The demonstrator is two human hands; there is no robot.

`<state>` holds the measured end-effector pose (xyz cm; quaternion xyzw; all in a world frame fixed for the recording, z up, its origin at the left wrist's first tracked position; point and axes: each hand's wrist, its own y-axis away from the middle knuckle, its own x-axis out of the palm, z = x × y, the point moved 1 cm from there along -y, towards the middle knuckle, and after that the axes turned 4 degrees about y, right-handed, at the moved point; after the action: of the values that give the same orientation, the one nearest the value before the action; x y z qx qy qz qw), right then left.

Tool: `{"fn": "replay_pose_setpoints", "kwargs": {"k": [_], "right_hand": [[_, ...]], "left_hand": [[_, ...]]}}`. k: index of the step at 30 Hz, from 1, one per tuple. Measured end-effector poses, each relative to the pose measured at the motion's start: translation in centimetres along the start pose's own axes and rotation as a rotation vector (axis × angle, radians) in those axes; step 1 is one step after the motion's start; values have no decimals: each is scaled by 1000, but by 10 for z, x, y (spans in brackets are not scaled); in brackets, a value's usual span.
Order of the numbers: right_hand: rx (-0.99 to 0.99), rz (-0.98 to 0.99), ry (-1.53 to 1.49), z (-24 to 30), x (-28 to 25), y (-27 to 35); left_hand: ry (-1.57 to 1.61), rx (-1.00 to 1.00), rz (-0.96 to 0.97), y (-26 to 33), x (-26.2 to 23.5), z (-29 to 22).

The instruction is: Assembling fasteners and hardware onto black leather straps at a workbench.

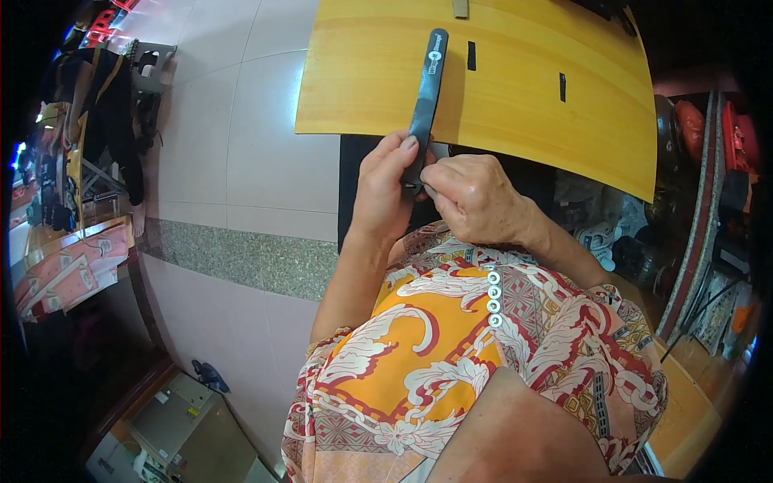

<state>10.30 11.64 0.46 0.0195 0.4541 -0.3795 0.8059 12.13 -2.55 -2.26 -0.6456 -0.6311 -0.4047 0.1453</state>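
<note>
My left hand (382,181) is closed around the lower part of a long, flat black strip (427,97), with the thumb pressed on its face. The strip has a rounded far end and white print, and it points away from me over the edge of a yellow wooden table (515,105). Close beside it on the right, my right hand (477,197) is curled, thumb and forefinger pinched together at the strip's near end. Anything small between those fingertips is hidden.
Two short black pieces, one to the left (472,55) and one to the right (562,87), lie on the tabletop. White shoes (597,237) sit beneath it. A person in dark trousers (121,137) is at far left, near a grey stool (153,68).
</note>
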Motion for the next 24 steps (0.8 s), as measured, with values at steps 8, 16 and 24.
{"fn": "replay_pose_setpoints", "kwargs": {"k": [8, 16, 24], "right_hand": [[-26, -36, 71, 8, 3, -1], [179, -102, 120, 23, 21, 9], [201, -81, 133, 30, 22, 7]], "left_hand": [[-7, -114, -110, -9, 5, -5], [132, 81, -214, -16, 12, 5], [77, 178, -300, -16, 23, 6]]}}
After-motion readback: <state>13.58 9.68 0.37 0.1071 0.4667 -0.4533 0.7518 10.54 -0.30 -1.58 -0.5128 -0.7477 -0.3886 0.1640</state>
